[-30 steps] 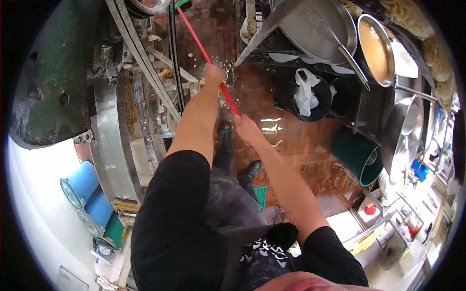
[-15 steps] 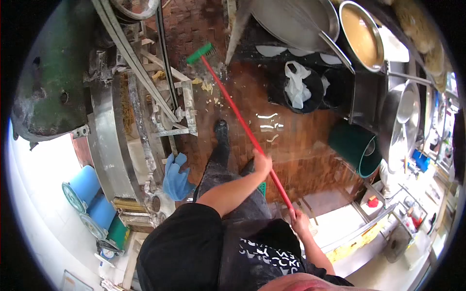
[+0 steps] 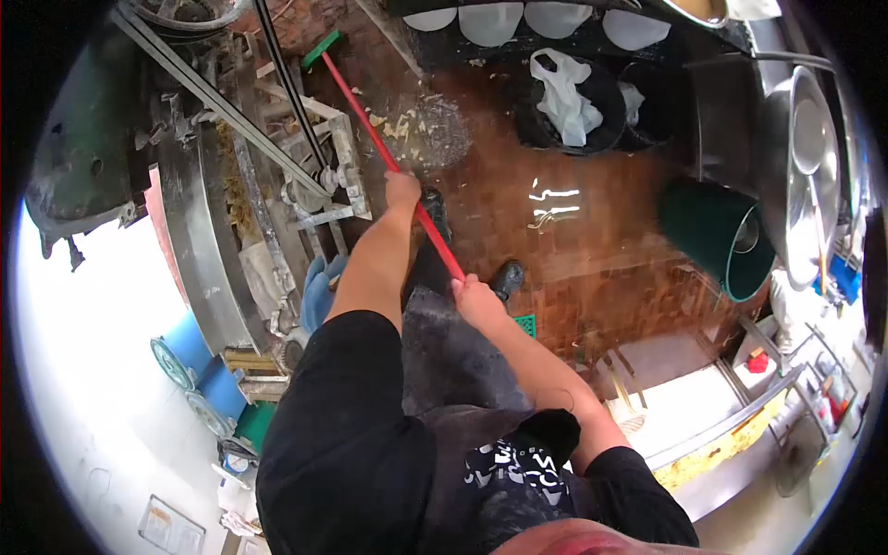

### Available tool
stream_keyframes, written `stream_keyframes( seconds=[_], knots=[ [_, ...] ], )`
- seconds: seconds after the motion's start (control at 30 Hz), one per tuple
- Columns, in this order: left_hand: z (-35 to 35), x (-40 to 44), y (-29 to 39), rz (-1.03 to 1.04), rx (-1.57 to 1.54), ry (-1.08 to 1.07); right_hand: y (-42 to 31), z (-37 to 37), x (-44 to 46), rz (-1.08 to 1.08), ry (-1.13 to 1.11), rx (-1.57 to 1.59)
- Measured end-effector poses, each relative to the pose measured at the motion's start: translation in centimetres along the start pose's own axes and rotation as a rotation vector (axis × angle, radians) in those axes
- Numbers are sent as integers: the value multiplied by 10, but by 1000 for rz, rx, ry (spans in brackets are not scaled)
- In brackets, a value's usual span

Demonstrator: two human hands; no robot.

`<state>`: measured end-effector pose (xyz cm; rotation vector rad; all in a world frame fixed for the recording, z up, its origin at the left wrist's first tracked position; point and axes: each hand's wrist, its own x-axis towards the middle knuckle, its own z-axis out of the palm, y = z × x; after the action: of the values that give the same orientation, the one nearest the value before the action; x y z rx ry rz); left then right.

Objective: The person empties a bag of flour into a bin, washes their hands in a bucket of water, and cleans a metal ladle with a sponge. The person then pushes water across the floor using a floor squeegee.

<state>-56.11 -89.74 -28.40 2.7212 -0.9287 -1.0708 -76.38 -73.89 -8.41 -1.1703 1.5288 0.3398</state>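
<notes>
A broom (image 3: 363, 116) with a long red handle and a green head (image 3: 322, 49) slants away from me across the floor. My left hand (image 3: 402, 191) is wrapped round the middle of its handle. Closer to my body, my right hand (image 3: 476, 302) grips the handle near its end. The green head lies at the far left, beside the metal frame of a machine. Pale scraps and flour-like dust (image 3: 421, 131) are spread over the red-brown tiles to the right of the handle.
On the left stands a floury machine (image 3: 347, 171) with a blue cloth (image 3: 316, 294) at its near end. Black bins, one holding a white plastic bag (image 3: 564, 102), are at the far right. A dark green bin (image 3: 717, 240) lies tilted nearer, beside metal bowls (image 3: 809, 176).
The broom head has moved farther off and to the left, towards the machine. Both hands, still on the handle, have gone forward and left. The view has shifted too.
</notes>
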Motion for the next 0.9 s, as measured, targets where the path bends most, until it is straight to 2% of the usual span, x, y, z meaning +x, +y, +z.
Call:
stream_keyframes(
  seconds=[0.07,0.1,0.17,0.2,0.27,0.3,0.37,0.4,0.43,0.47,0.5,0.53,0.57,0.63,0.73,0.77,0.9],
  knots=[
    [57,-38,-34,41,2,44,40,-22,-33,28,9,-47],
    [55,-84,-13,-33,-52,77,67,-39,-56,54,14,-73],
    [83,-140,-8,-47,-144,-47,98,-74,-102,137,53,-54],
    [100,-167,-14,-75,-286,-174,123,-83,-125,152,60,-93],
    [100,-234,-3,22,-376,-151,144,-102,-172,196,48,-121],
    [87,-253,5,-70,-493,-295,140,-117,-191,229,25,-109],
    [32,-267,41,-110,-651,-357,123,-119,-197,178,3,3],
    [37,-246,31,5,-613,-223,113,-115,-196,156,-15,54],
    [42,-212,28,128,-574,-85,110,-100,-175,40,27,107],
    [11,-188,53,87,-616,-62,99,-85,-143,-84,75,163],
    [19,-131,41,148,-506,40,63,-89,-117,-73,3,195],
    [-18,-112,66,79,-541,5,44,-73,-81,-136,40,210],
    [2,-26,34,170,-294,55,24,-58,-52,-293,141,233],
    [-10,49,25,208,-210,130,-6,-25,4,-376,100,288],
    [-22,49,21,317,115,131,-33,-11,18,-158,71,265],
    [-19,42,17,347,173,123,-27,-6,14,-156,60,260],
    [0,29,8,353,136,199,-10,-3,14,-138,73,194]
  ],
)
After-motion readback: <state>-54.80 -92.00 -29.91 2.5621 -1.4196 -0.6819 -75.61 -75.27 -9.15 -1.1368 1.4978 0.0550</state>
